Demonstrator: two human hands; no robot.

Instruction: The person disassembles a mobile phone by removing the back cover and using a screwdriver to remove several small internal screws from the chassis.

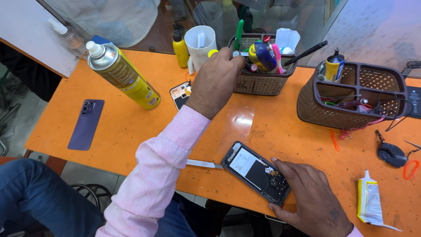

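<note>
L hand (215,79) is stretched fwd into the brown woven tool basket (258,83), fingers bunched around a small item at the basket's near-left corner; a yellow knob shows just beside the knuckles, but can't tell what exactly is pinched or if the grip is closed on it. R hand (313,197) lies flat w/ fingers spread, pressing the lower end of the opened phone (258,172), holding nothing.

Phone sits face-down near the table edge, back cover off, battery and board exposed. The purple back cover (86,124) lies well apart, far left of both hands. So opening looks done; inside work seemingly not begun, judging by parts all in place.

Just left of the phone: a flat metal pry tool (204,164). Near L hand: yellow spray can (124,75), white cup (201,44). Right of R hand: glue tube (369,202), 2nd basket (355,94).
</note>
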